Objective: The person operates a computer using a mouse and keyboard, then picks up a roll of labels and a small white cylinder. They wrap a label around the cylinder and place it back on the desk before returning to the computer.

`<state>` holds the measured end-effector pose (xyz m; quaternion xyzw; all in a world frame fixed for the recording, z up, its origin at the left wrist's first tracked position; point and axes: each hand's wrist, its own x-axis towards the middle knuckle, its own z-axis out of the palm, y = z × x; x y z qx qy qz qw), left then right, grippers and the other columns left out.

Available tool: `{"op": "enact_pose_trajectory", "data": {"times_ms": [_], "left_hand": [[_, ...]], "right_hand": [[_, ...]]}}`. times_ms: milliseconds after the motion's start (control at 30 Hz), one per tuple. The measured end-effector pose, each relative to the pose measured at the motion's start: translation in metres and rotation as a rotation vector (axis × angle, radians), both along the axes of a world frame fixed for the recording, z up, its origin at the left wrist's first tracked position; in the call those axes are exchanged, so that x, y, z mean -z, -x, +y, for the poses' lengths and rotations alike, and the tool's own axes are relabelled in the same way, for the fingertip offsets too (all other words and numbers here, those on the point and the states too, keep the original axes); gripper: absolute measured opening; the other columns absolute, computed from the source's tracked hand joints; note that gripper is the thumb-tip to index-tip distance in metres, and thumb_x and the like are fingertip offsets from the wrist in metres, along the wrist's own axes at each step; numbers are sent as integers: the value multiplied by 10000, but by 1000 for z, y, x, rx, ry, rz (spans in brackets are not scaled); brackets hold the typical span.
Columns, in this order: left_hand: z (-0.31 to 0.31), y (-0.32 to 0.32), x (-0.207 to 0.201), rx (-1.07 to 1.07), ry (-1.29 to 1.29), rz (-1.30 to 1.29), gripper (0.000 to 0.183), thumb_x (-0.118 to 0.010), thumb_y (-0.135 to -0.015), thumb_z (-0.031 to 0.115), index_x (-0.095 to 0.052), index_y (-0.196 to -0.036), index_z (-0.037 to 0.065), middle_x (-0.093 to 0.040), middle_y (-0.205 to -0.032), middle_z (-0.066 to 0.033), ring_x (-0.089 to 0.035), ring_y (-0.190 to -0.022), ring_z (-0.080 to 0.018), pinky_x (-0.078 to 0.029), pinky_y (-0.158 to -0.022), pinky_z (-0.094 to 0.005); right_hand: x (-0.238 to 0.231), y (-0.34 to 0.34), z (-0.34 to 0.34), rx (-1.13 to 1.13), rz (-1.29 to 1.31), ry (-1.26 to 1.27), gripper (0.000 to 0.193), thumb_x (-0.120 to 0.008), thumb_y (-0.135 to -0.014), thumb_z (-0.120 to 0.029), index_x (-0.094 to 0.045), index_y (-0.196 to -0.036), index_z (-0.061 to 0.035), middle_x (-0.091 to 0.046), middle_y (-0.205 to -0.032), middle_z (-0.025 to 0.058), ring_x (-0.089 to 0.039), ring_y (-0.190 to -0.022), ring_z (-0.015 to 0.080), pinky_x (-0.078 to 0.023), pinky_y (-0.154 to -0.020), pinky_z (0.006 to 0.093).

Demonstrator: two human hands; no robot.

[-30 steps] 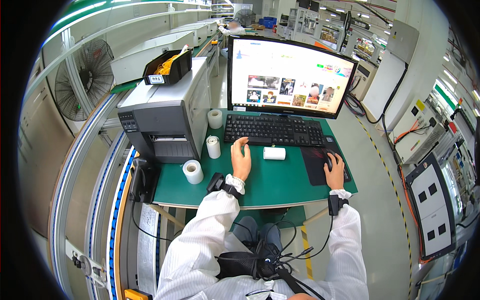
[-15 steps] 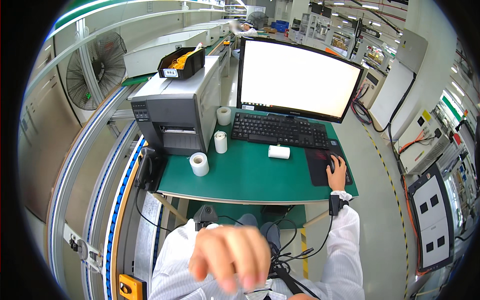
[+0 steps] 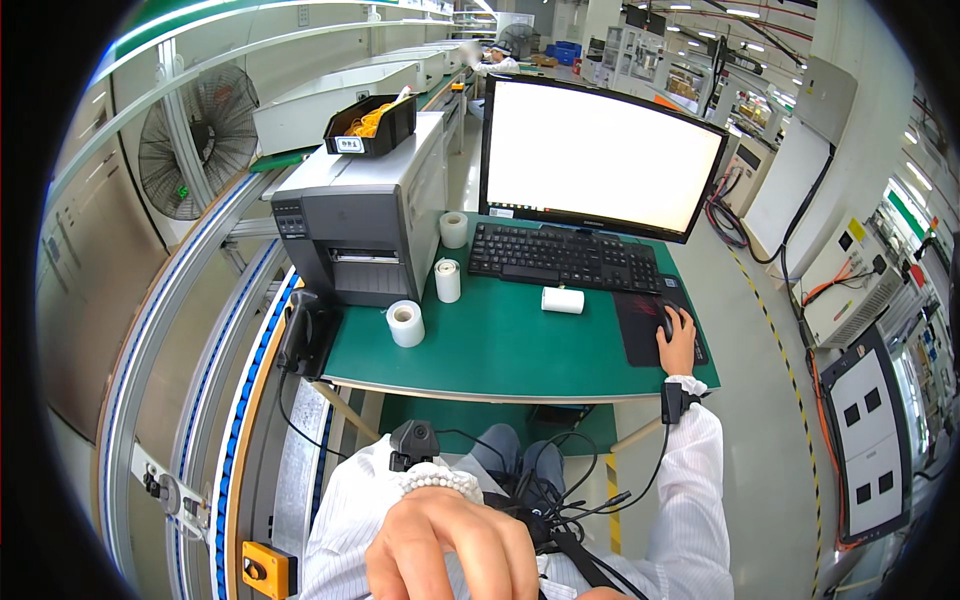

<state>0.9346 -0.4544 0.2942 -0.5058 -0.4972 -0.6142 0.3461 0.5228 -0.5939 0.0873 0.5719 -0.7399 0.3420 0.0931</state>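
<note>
At the table's right end, my right hand (image 3: 676,340) rests with bent fingers over a black computer mouse (image 3: 667,322). The mouse sits on a dark mouse pad (image 3: 634,335). Close below my view, my left hand (image 3: 450,545) is held in front of my body, its back up and fingers curled; the fingertips run past the lower edge, so anything inside is hidden. A white bead bracelet (image 3: 440,482) circles that wrist. Behind the pad stand a black keyboard (image 3: 560,258) and a monitor (image 3: 605,155) with a washed-out bright screen.
A label printer (image 3: 355,240) stands at the left of the green table (image 3: 490,350), an open black bin (image 3: 370,128) on top. White label rolls (image 3: 405,324) and a handheld scanner (image 3: 305,335) are nearby. Conveyor rails (image 3: 180,300) run along the left. Black cables (image 3: 550,515) hang over my lap.
My left hand has dropped lower and nearer my body, bringing its bead bracelet into view. My right hand stays on the mouse. The whole view has shifted slightly.
</note>
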Motion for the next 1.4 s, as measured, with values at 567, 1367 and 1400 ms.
{"op": "enact_pose_trajectory", "data": {"times_ms": [567,1367,1400], "left_hand": [[28,-28,-35,-798,187,542,364,-448,-968,363,-559,-1245,154,-580,-1285,-39,-518,-1203,-124,-324,-1055,-433],[-61,226,190,-361,-463,-1341,473,-516,-973,245,-339,-1292,-57,-613,-961,-100,-618,-862,-158,-505,-785,-281],[-61,228,187,-372,-466,-1316,478,-515,-971,214,-314,-1300,-69,-619,-955,-107,-625,-861,-168,-508,-797,-292]], "right_hand": [[7,1,-6,-56,70,139,543,-645,-811,-246,-474,-1308,-110,-447,-1317,195,-412,-1205,392,-352,-1020,460],[5,-1,-9,9,-30,240,461,-582,-888,-330,-520,-1234,-31,-507,-1261,178,-455,-1184,351,-402,-984,426],[6,-2,-10,3,-34,234,461,-582,-888,-330,-520,-1234,-31,-507,-1261,178,-455,-1184,351,-402,-984,426]]}}
